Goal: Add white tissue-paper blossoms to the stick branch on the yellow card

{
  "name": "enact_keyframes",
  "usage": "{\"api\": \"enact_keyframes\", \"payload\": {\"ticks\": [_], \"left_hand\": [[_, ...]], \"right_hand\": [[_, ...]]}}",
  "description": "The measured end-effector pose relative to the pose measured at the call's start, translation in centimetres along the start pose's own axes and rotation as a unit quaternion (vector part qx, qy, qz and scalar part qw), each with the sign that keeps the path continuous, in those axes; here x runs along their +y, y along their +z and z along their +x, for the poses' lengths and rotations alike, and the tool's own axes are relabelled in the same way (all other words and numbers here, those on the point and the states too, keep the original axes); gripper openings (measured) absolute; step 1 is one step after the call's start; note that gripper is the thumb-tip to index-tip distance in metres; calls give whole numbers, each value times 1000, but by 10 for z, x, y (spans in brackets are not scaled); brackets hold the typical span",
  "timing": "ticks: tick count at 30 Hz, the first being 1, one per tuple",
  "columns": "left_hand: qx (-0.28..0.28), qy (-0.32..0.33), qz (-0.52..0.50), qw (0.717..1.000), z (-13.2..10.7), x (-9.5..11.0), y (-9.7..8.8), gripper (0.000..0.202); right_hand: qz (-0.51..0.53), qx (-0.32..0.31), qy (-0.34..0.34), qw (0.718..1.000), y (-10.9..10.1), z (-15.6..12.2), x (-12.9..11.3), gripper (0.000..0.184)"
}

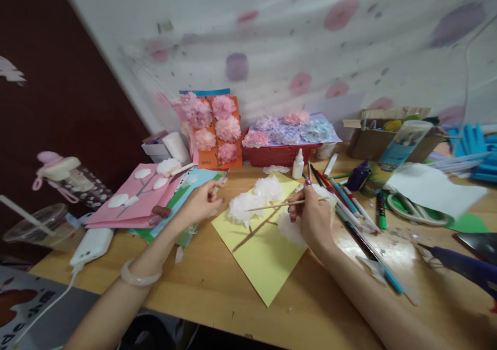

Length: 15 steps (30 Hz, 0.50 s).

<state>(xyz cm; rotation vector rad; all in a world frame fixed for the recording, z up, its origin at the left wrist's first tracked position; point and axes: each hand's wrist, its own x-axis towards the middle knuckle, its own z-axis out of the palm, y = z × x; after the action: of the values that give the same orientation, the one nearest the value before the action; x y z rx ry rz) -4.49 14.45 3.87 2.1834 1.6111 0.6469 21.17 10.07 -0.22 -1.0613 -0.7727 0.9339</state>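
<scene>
My right hand (313,220) is closed on a thin wooden stick (272,205), held like a pen. The stick's tip points left, over a fluffy white paper flower (244,209). Under it lies a yellow sheet (267,272) with a brown branch (252,236) and several white puffs, one partly hidden by my right hand. My left hand (202,200) is left of the yellow sheet, fingers loosely bent and apart, with nothing visible in them. A blue and green sheet (159,229) lies beneath my left forearm.
Pink sheets (132,200), a bottle (73,176) and a plastic cup (42,228) stand left. Behind are a red basket (267,156) of paper flowers and a white glue bottle (298,164). Pens (373,251), scissors (415,213) and a blue glue gun (462,264) lie right.
</scene>
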Motion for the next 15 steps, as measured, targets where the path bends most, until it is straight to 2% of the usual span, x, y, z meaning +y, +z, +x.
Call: {"api": "enact_keyframes", "payload": {"ticks": [2, 3, 6, 8, 12, 15], "left_hand": [[64, -13, 69, 995, 22, -15, -21, 31], [79, -18, 101, 992, 34, -24, -32, 34], [50, -61, 173, 982, 70, -52, -61, 45], [38, -78, 191, 978, 86, -69, -72, 47], [-2, -93, 218, 971, 97, -89, -73, 41], [-26, -107, 249, 962, 97, -95, -64, 22]], "right_hand": [[6, -3, 9, 1000, 0, 1, 1, 47], [5, -6, 11, 1000, 0, 1, 1, 46], [1, -3, 13, 1000, 0, 1, 2, 46], [3, -3, 13, 1000, -1, 1, 4, 46], [4, -9, 21, 1000, -1, 3, 5, 47], [-7, -15, 22, 1000, -1, 2, 4, 48]]}}
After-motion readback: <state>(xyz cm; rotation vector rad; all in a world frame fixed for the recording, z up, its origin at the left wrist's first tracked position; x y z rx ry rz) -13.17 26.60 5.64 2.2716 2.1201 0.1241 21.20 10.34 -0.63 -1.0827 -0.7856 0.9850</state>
